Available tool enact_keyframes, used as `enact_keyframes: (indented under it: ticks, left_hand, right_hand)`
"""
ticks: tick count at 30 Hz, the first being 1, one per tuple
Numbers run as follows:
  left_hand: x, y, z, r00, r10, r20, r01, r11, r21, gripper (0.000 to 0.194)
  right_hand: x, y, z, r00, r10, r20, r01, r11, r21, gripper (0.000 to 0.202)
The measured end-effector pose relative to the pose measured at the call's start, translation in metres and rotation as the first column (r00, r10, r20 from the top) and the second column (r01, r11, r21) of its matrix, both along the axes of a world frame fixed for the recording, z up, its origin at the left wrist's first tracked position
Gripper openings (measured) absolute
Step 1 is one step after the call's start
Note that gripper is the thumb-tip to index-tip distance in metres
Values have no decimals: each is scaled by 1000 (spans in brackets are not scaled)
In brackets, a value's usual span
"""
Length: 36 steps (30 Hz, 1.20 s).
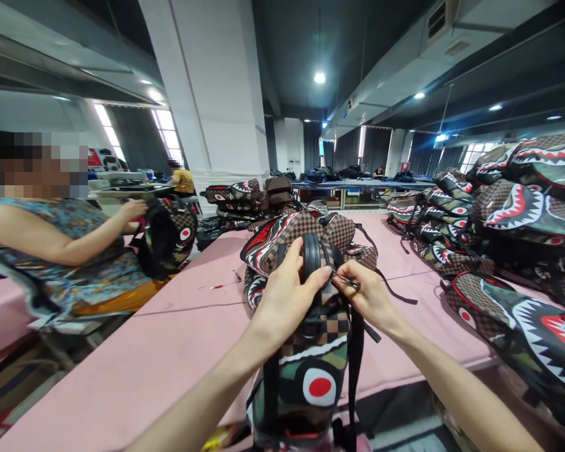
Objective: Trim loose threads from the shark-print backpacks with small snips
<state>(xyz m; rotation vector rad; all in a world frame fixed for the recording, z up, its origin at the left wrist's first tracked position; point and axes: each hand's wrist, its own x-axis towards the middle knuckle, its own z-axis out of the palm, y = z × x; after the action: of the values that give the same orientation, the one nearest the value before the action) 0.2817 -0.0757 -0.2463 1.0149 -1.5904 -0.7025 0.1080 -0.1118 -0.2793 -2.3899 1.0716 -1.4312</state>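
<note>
Two hands meet beside a backpack's handle

At the left, a seated person in patterned clothes (61, 251) handles another bag (169, 235) beside the pink table (179, 351). A thin red item (216, 286) lies on that table.

Toward the middle, the left hand (282, 298) is on top of the backpack (335, 326), its forefinger beside the black handle (312, 251) and its thumb reaching past it. Its other fingers are hidden, so how firmly it grips cannot be told. That hand would do best to keep the top steady and the handle out of the way. Just right of it, the right hand (370, 301) pinches a slim dark tool (348, 282) between thumb and fingertips. Small, controlled moves would suit so tight a spot, with the tip kept clear of the left thumb and the surface unscratched.

The backpack is upright at the near edge of the table, in the middle. Its handle arches over brown checks; lower down, a jagged white line borders camouflage with a red and white eye, and black straps hang at its sides. More bags are beyond it, and a large pile of bags (522, 207) with shark-mouth patterns fills the right.
</note>
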Motion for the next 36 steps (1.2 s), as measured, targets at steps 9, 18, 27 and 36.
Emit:
enact_keyframes:
  ticks: [9,18,27,36]
  left_hand:
    - [27,-6,9,977,-145,156,123,982,140,75]
    - [32,-15,-4,673,558,485,102,579,-809,24]
    - [-20,11,-38,553,659,509,97,556,-826,35]
    - [-19,20,-60,568,665,484,58,555,-830,41]
  right_hand:
    - [-38,-54,8,938,-346,13,339,909,-244,8]
    - [-30,14,-5,982,-137,132,156,976,-149,12]
    - [-40,38,3,895,-435,-100,427,899,-94,22]
    - [-44,4,25,1000,-2,22,-1,991,135,35]
